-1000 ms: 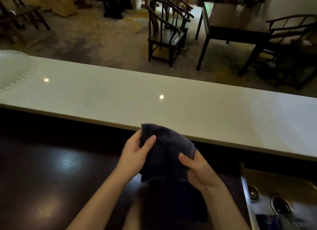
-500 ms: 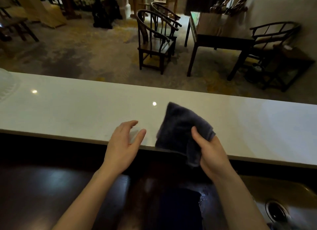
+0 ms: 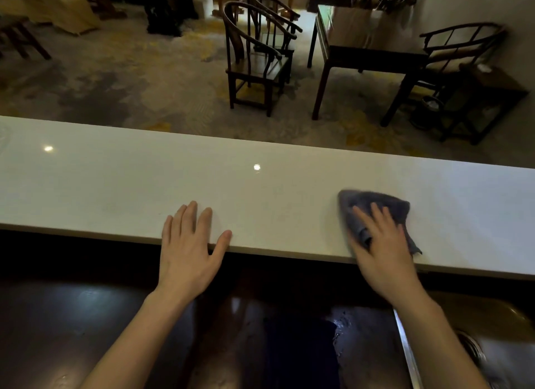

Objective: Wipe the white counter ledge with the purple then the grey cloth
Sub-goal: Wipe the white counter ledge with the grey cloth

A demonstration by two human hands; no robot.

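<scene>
A person stands at a long white counter ledge (image 3: pixel 115 183) that runs from left to right, with two bare hands on it and well apart from each other. The left hand (image 3: pixel 189 248) lies flat and empty, fingers spread, its palm over the near edge. The right hand (image 3: pixel 382 241) presses flat on one grey cloth (image 3: pixel 373 204), which lies crumpled on the ledge toward the right, with one corner trailing at the near edge. Two small spots of light shine on the white surface. Below the ledge, nearer the person, is a dark glossy worktop (image 3: pixel 58 325), and one metal sink (image 3: pixel 492 345) shows at the near right. Beyond the ledge, on a patterned floor, stand two dark round-backed wooden chairs (image 3: pixel 254 58) one behind the other, one dark table (image 3: pixel 364 49), and a third chair (image 3: pixel 460 49) at the far right.
</scene>
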